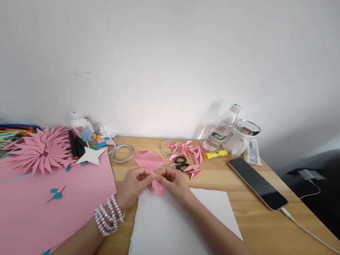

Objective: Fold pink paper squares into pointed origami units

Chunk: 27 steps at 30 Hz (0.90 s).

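Observation:
Both my hands meet over the top edge of a white sheet (176, 230) on the wooden table. My left hand (134, 186), with a pearl bracelet at the wrist, and my right hand (174, 182) pinch a small folded pink paper piece (158, 187) between their fingertips. Just beyond my hands lies a flat pink folded paper (149, 160). Black-handled scissors (179, 164) rest beside it, with several folded pink paper points (189, 149) scattered around.
A large pink sheet (28, 206) covers the left side, bearing a pink paper flower (41, 151) and a white paper star (91, 156). A yellow glue stick (215, 154), water bottle (221, 128), white device (241, 139) and a plugged-in phone (256, 182) sit to the right.

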Each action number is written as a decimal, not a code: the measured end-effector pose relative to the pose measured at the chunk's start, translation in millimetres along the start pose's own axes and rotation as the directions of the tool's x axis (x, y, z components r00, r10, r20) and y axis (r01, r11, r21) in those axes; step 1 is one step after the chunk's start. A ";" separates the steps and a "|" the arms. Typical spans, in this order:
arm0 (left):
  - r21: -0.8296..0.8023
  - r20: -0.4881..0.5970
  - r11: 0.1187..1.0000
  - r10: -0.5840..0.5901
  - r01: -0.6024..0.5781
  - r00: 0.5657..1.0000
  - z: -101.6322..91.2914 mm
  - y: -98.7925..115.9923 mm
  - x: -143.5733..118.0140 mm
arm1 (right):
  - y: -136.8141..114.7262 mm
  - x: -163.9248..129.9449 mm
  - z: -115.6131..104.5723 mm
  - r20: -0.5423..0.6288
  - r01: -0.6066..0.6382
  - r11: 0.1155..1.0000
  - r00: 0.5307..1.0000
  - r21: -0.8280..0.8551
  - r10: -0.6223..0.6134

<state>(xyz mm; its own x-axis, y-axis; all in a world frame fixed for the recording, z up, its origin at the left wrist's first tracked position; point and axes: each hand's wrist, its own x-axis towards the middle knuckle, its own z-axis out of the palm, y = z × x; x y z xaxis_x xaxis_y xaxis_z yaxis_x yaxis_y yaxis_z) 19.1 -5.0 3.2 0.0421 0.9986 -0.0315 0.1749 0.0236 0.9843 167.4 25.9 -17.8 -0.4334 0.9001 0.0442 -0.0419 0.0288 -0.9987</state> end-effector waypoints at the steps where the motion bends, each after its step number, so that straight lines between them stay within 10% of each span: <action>1: 0.019 -0.016 1.000 0.013 -0.013 1.000 0.7 -0.6 -0.3 | 0.1 -0.2 0.0 -0.003 0.002 1.000 1.000 -0.002 -0.002; 19: -0.171 -0.222 0.980 0.059 -0.099 0.973 -2.8 1.2 5.5 | -4.2 -3.1 -6.4 -0.065 0.013 0.944 0.998 0.330 0.009; 27: -0.309 -0.235 0.950 -0.036 -0.040 0.971 -1.9 0.0 5.3 | 0.6 -5.3 2.6 -0.028 -0.015 0.981 0.999 0.192 0.021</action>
<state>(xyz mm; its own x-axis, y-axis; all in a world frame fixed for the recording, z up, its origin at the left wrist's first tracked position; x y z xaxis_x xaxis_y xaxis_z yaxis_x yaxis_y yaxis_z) 17.4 0.4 3.3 -0.1960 0.9803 -0.0249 -0.1392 -0.0027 0.9903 167.4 20.0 -18.6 -0.4089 0.9123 0.0227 -0.2079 -0.0689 -0.9757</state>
